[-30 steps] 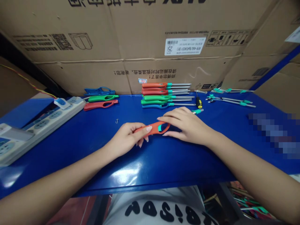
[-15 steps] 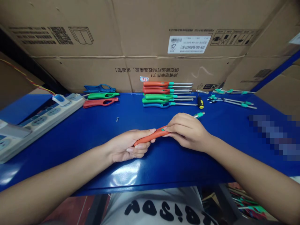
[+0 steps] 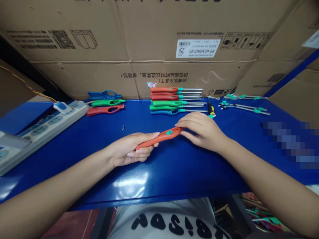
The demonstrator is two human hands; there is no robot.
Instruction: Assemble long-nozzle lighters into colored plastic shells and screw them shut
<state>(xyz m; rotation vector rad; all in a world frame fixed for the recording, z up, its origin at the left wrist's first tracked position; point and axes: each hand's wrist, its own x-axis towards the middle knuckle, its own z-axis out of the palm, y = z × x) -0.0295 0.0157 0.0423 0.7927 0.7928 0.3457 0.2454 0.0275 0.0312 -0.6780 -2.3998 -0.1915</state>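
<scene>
An orange-handled long-nosed lighter (image 3: 154, 140) with a green slide button is held level over the blue table (image 3: 159, 179). My left hand (image 3: 128, 149) is closed round the rear of its handle, thumb on top. At the front end, my right hand (image 3: 205, 132) pinches the lighter where the handle narrows. Most of the nose is hidden behind that hand; a green and silver tip shows beyond it. Behind lies a row of lighters (image 3: 165, 103) in orange, red, green and blue. A black and yellow screwdriver (image 3: 211, 109) lies beside their tips.
Blue, green and red handle shells (image 3: 106, 110) lie at the back left, near a white power strip (image 3: 47, 125). Small screws (image 3: 123, 127) lie on the table. Metal rods with green parts (image 3: 249, 107) are at the back right. A cardboard wall (image 3: 149, 46) stands behind.
My right hand has slid forward along the lighter, baring the green button. The lighter and left hand have shifted slightly left; the view has moved a little too.
</scene>
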